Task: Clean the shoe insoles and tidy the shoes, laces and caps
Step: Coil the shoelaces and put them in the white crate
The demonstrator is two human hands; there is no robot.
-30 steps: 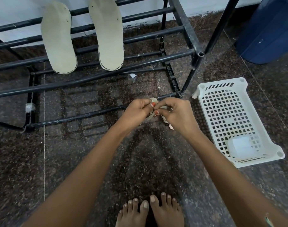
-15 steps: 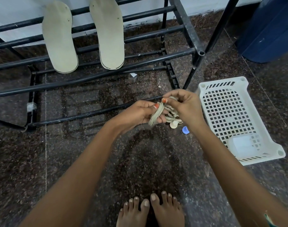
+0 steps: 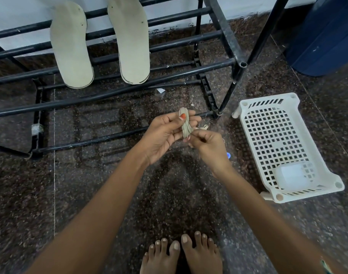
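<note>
A folded bundle of beige shoelace (image 3: 186, 125) sits in my left hand (image 3: 167, 133), the thumb pressing it against the fingers. My right hand (image 3: 207, 144) pinches the lace's lower end, and a loose loop (image 3: 202, 127) trails off to the right. Two pale insoles (image 3: 71, 46) (image 3: 132, 39) lean side by side on the bars of the black shoe rack (image 3: 113, 93). A small blue cap (image 3: 228, 155) lies on the floor, half hidden behind my right hand.
A white perforated plastic basket (image 3: 284, 135) stands on the floor at the right, with a translucent white item (image 3: 293, 176) in its near end. A dark blue bin (image 3: 325, 34) is at the top right. My bare feet (image 3: 181, 254) stand on the speckled dark floor.
My hands have shifted slightly. The lace, loose and looped half a second ago, is now gathered into a tighter bundle in my left hand, with my right hand lower on its end.
</note>
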